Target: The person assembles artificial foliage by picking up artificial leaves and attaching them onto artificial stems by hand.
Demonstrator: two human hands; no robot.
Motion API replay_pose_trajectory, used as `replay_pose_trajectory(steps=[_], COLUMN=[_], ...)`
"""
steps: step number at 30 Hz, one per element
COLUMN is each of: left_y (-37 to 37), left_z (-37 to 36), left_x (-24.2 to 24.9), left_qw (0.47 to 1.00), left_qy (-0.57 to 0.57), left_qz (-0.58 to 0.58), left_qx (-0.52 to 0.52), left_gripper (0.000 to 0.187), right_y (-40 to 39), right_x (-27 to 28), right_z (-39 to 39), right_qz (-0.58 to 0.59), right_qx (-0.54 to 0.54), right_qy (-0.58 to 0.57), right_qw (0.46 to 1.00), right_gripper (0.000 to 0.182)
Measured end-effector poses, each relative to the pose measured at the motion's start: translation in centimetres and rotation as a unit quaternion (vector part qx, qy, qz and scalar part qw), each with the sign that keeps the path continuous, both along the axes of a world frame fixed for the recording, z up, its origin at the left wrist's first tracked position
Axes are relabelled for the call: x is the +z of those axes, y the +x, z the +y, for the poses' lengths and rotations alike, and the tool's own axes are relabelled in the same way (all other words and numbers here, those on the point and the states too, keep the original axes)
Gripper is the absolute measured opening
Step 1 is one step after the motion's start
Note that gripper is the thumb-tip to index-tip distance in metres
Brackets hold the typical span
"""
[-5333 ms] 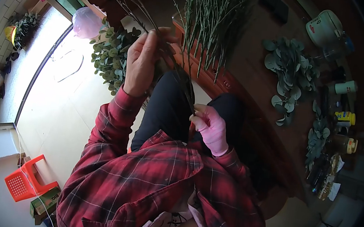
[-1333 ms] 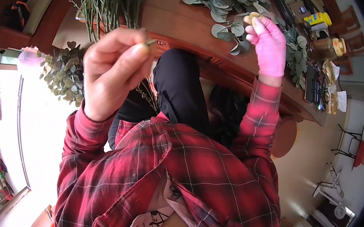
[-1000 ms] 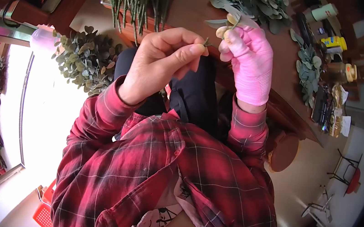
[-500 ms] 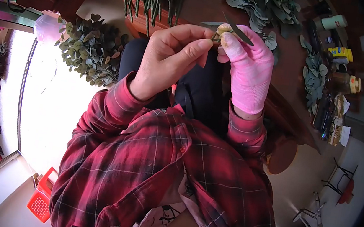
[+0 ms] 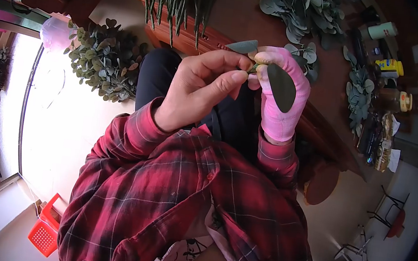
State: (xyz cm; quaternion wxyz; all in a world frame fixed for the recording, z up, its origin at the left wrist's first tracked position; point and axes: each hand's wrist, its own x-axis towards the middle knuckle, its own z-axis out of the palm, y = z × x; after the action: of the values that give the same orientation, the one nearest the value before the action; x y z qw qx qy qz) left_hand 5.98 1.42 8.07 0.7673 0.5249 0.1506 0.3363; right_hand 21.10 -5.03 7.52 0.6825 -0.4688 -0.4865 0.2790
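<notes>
In the head view my bare left hand [image 5: 201, 88] and my right hand [image 5: 284, 99], in a pink glove with pale fingertips, meet above my lap. Both pinch a small leaf sprig; the short stem is mostly hidden between the fingertips. One broad dark green leaf [image 5: 281, 89] hangs down in front of the glove. Another, bluish-green leaf [image 5: 242, 46] sticks out to the left, above my left fingertips. On the table beyond my hands lie a bunch of bare green stems [image 5: 175, 2] and a heap of round-leaved eucalyptus [image 5: 296, 7].
A bushy pile of eucalyptus [image 5: 105, 59] stands on the floor at left. More leaves [image 5: 359, 92] lie along the table's right side, beside a green-white container [image 5: 382, 30], a yellow container [image 5: 389, 67] and a jar [image 5: 395, 100]. A red plastic basket [image 5: 43, 235] is at lower left.
Both hands have come slightly lower and to the right. The sprig has turned, so the leaf by the glove now shows its broad face instead of its edge.
</notes>
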Motion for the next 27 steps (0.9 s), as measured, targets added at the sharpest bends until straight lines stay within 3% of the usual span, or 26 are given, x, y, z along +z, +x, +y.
replay_pose_trajectory(steps=[7, 16, 27], left_y=[0.2, 0.6, 0.2], left_z=[-0.2, -0.3, 0.0], left_x=[-0.2, -0.6, -0.4], left_qw=[0.999, 0.991, 0.987], left_qy=[0.005, 0.071, 0.063], left_qz=[-0.026, -0.004, 0.002], left_qx=[0.023, 0.114, 0.147], left_gripper=[0.017, 0.015, 0.013], right_y=[-0.8, -1.0, -1.1], right_x=[1.1, 2.4, 2.3], right_z=[-0.3, -0.2, 0.1], right_qz=[0.100, 0.009, -0.007], right_qx=[0.021, -0.025, 0.014], right_qy=[-0.083, -0.142, -0.088], right_qw=[0.991, 0.990, 0.996], right_gripper=[0.012, 0.013, 0.018])
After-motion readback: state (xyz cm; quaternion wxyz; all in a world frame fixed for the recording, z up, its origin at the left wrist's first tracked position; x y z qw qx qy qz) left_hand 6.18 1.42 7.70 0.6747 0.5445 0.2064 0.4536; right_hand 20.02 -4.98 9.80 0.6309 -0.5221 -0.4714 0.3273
